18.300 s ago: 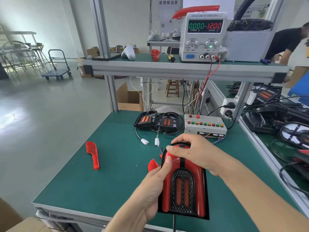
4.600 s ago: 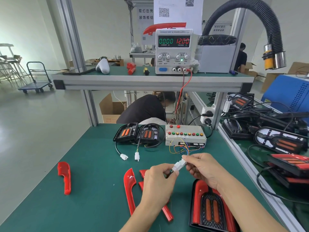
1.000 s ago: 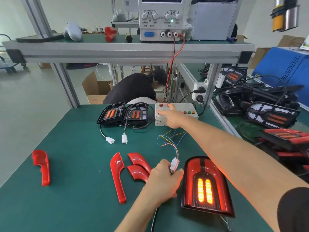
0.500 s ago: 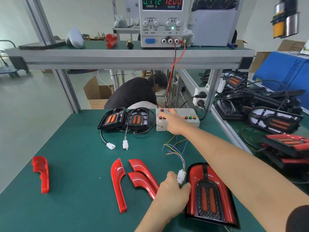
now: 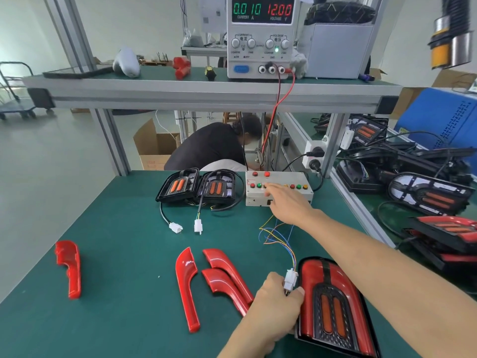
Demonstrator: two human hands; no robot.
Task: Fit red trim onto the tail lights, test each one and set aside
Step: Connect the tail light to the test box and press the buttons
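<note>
A green-matted workbench (image 5: 116, 254) is seen from above. Near its front right corner a red-trimmed black tail light (image 5: 333, 303) lies flat, its lamps unlit. Just beside it, a white plastic wire connector (image 5: 290, 279) is pinched by the curled fingers of the left hand (image 5: 273, 308). At the back edge, a button on the grey test box with coloured buttons (image 5: 277, 188) is touched by the extended forefinger of the right hand (image 5: 286, 202). Three loose red plastic trim strips (image 5: 214, 282) lie mid-bench, a fourth red trim piece (image 5: 68, 267) near the left edge
</note>
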